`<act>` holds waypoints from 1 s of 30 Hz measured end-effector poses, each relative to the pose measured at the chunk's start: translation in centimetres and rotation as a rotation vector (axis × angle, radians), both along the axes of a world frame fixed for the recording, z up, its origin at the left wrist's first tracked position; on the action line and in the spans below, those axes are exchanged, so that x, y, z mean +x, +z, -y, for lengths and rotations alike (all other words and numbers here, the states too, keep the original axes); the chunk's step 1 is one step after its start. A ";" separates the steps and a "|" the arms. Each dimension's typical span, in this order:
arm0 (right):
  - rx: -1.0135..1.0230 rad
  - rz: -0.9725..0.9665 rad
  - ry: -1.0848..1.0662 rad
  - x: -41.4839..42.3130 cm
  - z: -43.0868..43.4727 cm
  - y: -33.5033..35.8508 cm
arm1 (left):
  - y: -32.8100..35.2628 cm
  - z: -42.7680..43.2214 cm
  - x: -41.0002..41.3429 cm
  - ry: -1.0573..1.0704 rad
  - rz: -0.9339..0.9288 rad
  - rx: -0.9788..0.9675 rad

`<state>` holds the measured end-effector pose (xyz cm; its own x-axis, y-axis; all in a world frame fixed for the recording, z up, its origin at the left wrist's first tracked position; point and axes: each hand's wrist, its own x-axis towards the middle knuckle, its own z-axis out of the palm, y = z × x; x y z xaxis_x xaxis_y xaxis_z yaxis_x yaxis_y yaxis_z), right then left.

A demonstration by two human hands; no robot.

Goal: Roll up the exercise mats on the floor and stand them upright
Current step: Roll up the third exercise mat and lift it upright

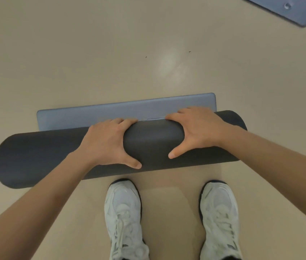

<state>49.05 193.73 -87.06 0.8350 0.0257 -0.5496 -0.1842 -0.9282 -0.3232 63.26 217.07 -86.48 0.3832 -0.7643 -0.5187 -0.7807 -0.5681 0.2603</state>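
Observation:
An exercise mat lies on the floor, rolled into a thick dark grey roll that runs left to right. A short blue-grey strip of the same mat still lies flat just beyond the roll. My left hand grips the roll left of its middle, fingers over the far side and thumb on the near side. My right hand holds it the same way right of the middle. A second blue-grey mat lies flat at the top right corner; only its corner shows.
My two white sneakers stand on the beige floor right behind the roll. The second mat's corner has a small metal eyelet.

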 end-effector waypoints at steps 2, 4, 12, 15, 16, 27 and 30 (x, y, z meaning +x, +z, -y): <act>0.105 -0.048 -0.061 1.4 1.2 -0.2 | 0.2 0.1 0.2 0.037 -0.021 -0.087; 0.183 -0.108 -0.123 2.8 2.3 -0.3 | 0.1 0.0 -0.8 0.035 0.020 -0.259; -0.070 0.196 -0.238 3.2 3.9 0.0 | -2.6 0.8 -5.1 -0.029 0.352 -0.431; -0.035 0.489 -0.263 -0.1 3.0 -1.1 | -3.1 1.6 -3.8 -0.038 0.406 -0.478; -0.064 0.607 -0.258 -1.5 2.7 -1.8 | -3.1 1.9 -3.3 -0.048 0.411 -0.465; -0.344 0.752 -0.312 -6.3 4.2 -5.9 | -2.3 5.6 -0.4 -0.092 0.426 -0.590; -0.267 0.718 -0.327 -5.5 5.4 -5.7 | -3.2 5.6 -4.2 -0.113 0.436 -0.670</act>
<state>43.54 188.38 -92.72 0.9274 -0.3349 0.1666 -0.2910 -0.9258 -0.2415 59.05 211.47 -89.66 0.3468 -0.9063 0.2417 -0.9341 -0.3104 0.1764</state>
